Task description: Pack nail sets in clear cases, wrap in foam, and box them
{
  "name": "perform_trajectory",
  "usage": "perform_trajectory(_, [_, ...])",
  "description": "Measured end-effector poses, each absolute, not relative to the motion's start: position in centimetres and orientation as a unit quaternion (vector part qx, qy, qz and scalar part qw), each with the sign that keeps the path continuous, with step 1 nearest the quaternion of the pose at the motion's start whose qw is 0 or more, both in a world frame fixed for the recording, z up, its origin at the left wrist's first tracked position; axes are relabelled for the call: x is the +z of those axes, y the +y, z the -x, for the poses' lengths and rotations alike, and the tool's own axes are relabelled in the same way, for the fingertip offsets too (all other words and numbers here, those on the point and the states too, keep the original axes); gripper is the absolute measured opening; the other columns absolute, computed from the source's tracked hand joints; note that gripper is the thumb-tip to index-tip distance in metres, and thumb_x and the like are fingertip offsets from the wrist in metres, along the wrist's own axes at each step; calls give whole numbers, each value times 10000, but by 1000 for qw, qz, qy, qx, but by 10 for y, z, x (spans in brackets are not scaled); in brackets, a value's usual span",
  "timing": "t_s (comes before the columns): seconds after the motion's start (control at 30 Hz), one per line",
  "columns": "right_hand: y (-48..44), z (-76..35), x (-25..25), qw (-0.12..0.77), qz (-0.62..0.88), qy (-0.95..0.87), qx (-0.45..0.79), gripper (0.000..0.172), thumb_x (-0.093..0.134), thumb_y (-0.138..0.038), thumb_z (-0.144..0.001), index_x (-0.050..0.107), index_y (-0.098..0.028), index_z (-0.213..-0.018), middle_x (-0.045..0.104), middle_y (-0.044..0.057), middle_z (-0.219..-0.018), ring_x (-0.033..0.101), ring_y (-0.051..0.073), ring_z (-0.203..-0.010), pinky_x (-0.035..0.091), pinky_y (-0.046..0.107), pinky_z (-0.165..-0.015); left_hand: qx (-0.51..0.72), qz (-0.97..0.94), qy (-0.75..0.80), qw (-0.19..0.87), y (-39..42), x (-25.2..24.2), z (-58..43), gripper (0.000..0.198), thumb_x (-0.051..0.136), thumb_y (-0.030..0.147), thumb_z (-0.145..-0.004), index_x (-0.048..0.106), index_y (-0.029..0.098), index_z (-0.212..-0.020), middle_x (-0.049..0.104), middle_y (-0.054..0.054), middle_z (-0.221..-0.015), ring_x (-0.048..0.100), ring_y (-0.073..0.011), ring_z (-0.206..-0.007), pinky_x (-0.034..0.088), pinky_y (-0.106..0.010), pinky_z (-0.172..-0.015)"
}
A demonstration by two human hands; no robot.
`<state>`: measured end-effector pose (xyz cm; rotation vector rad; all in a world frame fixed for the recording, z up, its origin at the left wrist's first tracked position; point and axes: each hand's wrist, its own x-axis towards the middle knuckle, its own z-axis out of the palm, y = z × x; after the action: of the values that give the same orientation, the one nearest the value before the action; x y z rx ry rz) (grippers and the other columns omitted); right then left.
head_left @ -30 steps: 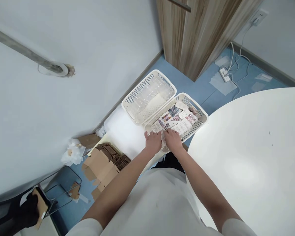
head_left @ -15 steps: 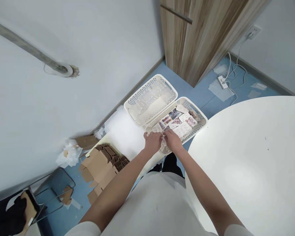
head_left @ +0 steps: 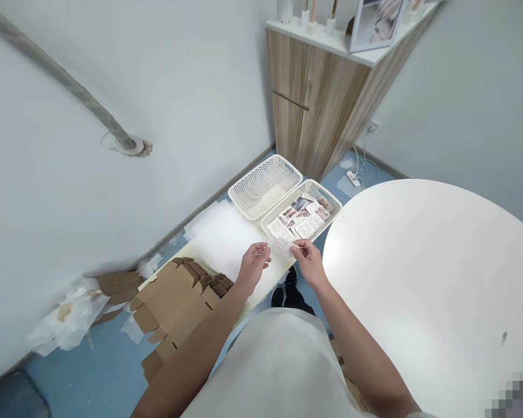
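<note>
My left hand (head_left: pixel 253 266) and my right hand (head_left: pixel 308 261) are raised side by side just in front of a white plastic basket (head_left: pixel 333 204) that holds several printed cards (head_left: pixel 300 216). Between the two hands hangs a small clear packet with a printed card (head_left: pixel 283 246); both hands pinch it, the left at its left edge, the right at its right edge. A second white basket (head_left: pixel 244 187) with clear packets in it stands beside the first, nearer the wall.
A stack of flat brown cardboard boxes (head_left: pixel 178 296) lies on a low bench at my left, next to white foam sheets (head_left: pixel 220 235). A round white table (head_left: pixel 431 278) fills the right. A wooden cabinet (head_left: pixel 314 110) stands behind the baskets; crumpled paper (head_left: pixel 65 316) lies on the blue floor.
Both hands have lifted out of the card basket and drawn back toward me, holding a small packet between them. The camera has tilted up, so the cabinet top now shows.
</note>
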<state>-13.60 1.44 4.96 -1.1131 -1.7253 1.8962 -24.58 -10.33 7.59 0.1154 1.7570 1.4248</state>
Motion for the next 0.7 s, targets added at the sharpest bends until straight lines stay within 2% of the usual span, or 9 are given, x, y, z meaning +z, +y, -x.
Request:
perform_trajectory(0.2, [-43, 97, 78, 248, 338, -681, 600, 149, 529, -338, -761, 576, -203, -802, 544, 24, -785, 506, 134, -669, 432, 268, -600, 639, -32, 571, 515, -136, 94, 217, 348, 616, 444, -689, 537, 188, -911, 580, -25, -836, 575, -99, -667, 460, -273, -663])
perform_trajectory(0.3, [-64, 68, 88, 284, 321, -730, 533, 111, 523, -284, -772, 606, -220, -809, 529, 49, -880, 529, 165, -797, 462, 308, -668, 651, -47, 536, 535, -142, 97, 202, 398, 654, 379, -668, 505, 210, -997, 597, -14, -822, 589, -111, -702, 463, -290, -700])
perform_trajectory(0.43, [-85, 27, 93, 321, 366, -743, 460, 116, 511, -233, -774, 620, -231, -814, 508, 66, -964, 538, 185, -871, 481, 327, -673, 628, -109, 523, 565, -141, 98, 178, 498, 690, 273, -637, 461, 206, -1074, 615, -8, -798, 596, -118, -719, 466, -281, -700])
perform_trajectory(0.7, [-109, -34, 104, 399, 463, -710, 349, 144, 505, -210, -770, 595, -233, -881, 502, 79, -1044, 508, 209, -988, 457, 356, -777, 556, -267, 527, 585, -118, 102, 135, 399, 682, 297, -640, 537, 163, -986, 639, -43, -852, 607, -136, -754, 474, -263, -689])
